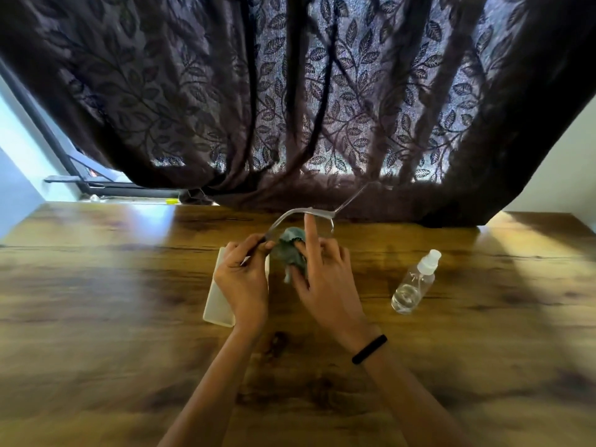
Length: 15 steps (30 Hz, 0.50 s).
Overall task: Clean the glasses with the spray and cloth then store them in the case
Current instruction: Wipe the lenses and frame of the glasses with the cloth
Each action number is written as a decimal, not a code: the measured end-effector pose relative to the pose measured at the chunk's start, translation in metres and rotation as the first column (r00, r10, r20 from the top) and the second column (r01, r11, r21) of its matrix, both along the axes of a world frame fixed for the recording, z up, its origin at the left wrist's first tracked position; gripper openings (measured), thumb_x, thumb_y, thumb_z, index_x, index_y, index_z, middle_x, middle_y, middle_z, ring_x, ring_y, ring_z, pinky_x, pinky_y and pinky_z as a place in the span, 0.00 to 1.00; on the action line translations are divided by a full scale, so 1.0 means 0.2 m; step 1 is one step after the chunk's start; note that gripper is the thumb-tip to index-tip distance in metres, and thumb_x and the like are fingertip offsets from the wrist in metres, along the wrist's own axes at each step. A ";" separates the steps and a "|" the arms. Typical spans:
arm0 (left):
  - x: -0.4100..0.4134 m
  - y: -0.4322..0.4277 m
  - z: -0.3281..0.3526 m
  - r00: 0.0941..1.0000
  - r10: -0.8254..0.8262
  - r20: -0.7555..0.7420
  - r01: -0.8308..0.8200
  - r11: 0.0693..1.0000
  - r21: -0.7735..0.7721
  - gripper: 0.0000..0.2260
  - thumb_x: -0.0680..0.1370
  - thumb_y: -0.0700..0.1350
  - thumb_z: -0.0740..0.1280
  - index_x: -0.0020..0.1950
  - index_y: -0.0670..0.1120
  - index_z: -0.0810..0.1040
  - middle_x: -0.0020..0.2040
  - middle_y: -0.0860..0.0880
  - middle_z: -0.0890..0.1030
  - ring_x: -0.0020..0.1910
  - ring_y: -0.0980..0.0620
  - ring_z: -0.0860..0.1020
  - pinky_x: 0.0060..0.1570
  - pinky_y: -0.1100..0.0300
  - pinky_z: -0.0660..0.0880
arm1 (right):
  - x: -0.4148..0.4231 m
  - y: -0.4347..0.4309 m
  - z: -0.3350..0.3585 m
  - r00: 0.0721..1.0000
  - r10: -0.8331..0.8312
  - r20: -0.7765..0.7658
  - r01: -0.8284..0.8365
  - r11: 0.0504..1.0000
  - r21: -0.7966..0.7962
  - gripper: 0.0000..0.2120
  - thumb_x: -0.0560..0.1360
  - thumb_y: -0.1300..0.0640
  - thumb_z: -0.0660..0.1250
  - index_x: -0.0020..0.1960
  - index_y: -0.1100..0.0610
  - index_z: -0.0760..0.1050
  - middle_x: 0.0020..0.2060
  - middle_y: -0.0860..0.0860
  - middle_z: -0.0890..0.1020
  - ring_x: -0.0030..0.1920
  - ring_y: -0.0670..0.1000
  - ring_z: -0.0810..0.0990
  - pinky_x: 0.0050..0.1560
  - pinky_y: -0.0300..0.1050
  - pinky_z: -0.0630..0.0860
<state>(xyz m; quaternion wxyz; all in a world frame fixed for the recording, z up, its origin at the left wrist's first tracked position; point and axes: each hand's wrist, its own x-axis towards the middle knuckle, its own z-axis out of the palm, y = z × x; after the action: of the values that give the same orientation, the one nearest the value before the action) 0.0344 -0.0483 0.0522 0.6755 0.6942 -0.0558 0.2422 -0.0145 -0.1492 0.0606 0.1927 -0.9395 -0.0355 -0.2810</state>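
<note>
I hold thin-framed glasses [314,212] above the middle of the wooden table [96,285]. My left hand [243,279] pinches the frame at its left end. My right hand [322,279] presses a bunched teal cloth [292,250] against the left lens, with its index finger raised along the frame's bridge. One temple arm sticks up and to the right toward the curtain. A white glasses case [219,298] lies on the table, partly hidden under my left hand. To the right of my hands stands a clear spray bottle [414,283] with a white nozzle, leaning back.
A dark leaf-patterned curtain [290,108] hangs along the table's far edge. A window frame and a bright wall show at the far left. My right wrist wears a black band [369,349]. Bare tabletop lies to the left and in front of my arms.
</note>
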 end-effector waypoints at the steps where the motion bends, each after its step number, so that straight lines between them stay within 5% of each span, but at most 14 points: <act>1: 0.00 0.00 0.00 1.000 0.003 0.003 -0.003 1.000 0.006 0.08 0.70 0.38 0.71 0.45 0.49 0.80 0.39 0.57 0.79 0.40 0.61 0.77 0.42 0.71 0.73 | 0.00 -0.01 0.00 1.000 -0.012 -0.003 0.012 1.000 -0.002 0.39 0.74 0.54 0.65 0.73 0.52 0.40 0.58 0.53 0.79 0.56 0.49 0.64 0.56 0.50 0.67; 7: 0.01 -0.02 -0.01 1.000 0.014 -0.008 -0.015 0.999 -0.043 0.08 0.69 0.39 0.72 0.46 0.49 0.80 0.39 0.55 0.80 0.41 0.55 0.78 0.42 0.68 0.74 | 0.00 -0.02 -0.02 1.000 0.018 0.024 -0.019 0.998 0.064 0.39 0.72 0.61 0.67 0.73 0.52 0.45 0.50 0.54 0.79 0.52 0.50 0.72 0.54 0.48 0.72; 11: 0.01 -0.01 0.01 1.000 0.003 0.008 -0.003 0.999 -0.043 0.08 0.70 0.39 0.70 0.46 0.51 0.80 0.39 0.55 0.79 0.42 0.51 0.78 0.42 0.68 0.74 | -0.03 -0.04 -0.01 0.994 0.073 0.076 -0.088 0.972 0.218 0.37 0.70 0.67 0.68 0.72 0.52 0.53 0.46 0.54 0.76 0.42 0.43 0.73 0.43 0.37 0.76; 15: 0.02 -0.01 0.00 1.000 -0.001 0.009 0.001 0.999 -0.035 0.09 0.70 0.38 0.71 0.47 0.50 0.80 0.39 0.55 0.79 0.41 0.51 0.78 0.40 0.70 0.73 | -0.04 -0.03 0.03 0.982 0.190 0.021 -0.167 0.802 0.573 0.36 0.71 0.70 0.66 0.73 0.56 0.54 0.52 0.38 0.74 0.51 0.39 0.79 0.52 0.33 0.75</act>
<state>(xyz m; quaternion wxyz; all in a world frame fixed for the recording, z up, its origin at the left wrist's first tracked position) 0.0378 -0.0509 0.0531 0.6873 0.6813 -0.0549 0.2458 -0.0221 -0.1551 0.0673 0.4917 -0.8359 -0.0342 -0.2416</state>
